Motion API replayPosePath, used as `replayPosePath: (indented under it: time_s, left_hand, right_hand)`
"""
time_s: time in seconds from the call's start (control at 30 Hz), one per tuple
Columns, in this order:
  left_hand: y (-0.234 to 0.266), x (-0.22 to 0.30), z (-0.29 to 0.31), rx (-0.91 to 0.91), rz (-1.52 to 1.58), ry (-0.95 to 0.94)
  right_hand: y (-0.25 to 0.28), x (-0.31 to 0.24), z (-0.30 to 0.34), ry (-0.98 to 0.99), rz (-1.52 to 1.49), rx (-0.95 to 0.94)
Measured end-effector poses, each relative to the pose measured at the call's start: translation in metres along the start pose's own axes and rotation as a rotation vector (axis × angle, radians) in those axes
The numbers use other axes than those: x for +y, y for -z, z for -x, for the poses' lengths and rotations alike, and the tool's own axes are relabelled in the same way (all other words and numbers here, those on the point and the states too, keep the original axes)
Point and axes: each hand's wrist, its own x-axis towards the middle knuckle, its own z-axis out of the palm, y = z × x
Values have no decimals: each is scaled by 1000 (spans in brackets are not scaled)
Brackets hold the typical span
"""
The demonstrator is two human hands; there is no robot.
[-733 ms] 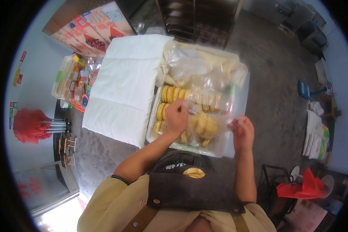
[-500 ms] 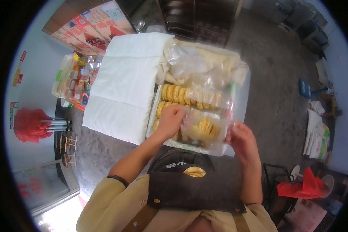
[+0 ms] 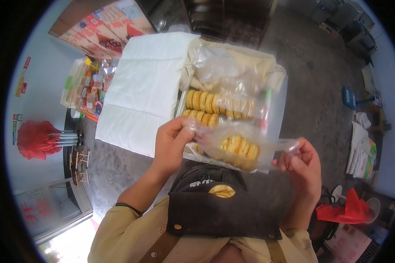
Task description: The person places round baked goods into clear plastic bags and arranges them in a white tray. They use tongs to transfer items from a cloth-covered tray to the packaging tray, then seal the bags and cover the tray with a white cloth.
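Observation:
A clear plastic bag [image 3: 267,141] with several round golden flatbreads [image 3: 240,150] inside is stretched between my two hands. My left hand [image 3: 174,139] pinches the bag's left end between thumb and fingers. At the right end, the fingers of my right hand [image 3: 303,163] are closed on the gathered plastic. Below and beyond the bag lies a box [image 3: 267,109] holding rows of the same flatbreads [image 3: 202,101]. Some of the right part of these rows is covered by clear plastic. The bag hides the near part of the box.
A white quilt [image 3: 140,92] drapes over the box's left side, and a beige cloth with clear plastic [image 3: 226,65] covers its far end. Small packets fill a basket [image 3: 90,90] at the left. Cartons [image 3: 114,26], a dark shelf [image 3: 226,22] and a blue scale [image 3: 349,97] stand around.
The bag of flatbreads has come up and nearer to me. My hands have moved apart, the left to the left and the right to the right, pulling the bag's ends out.

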Motion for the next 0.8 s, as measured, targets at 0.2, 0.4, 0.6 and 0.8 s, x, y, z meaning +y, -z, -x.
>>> replayPosePath:
  time_s: [0.2,0.4,0.6,0.8]
  left_hand:
    - [3,-65,-34,65,125,41]
    - [20,-150,-44,-14,-308,241]
    - [26,-161,-33,-226,-624,294]
    - [2,-158,-60,-215,-999,125]
  right_hand:
    - [27,27,-28,53,67,210]
    - [76,102,-32,-81,223,265]
    - [107,159,-25,-90,369,387]
    - [93,141,-35,65,889,471]
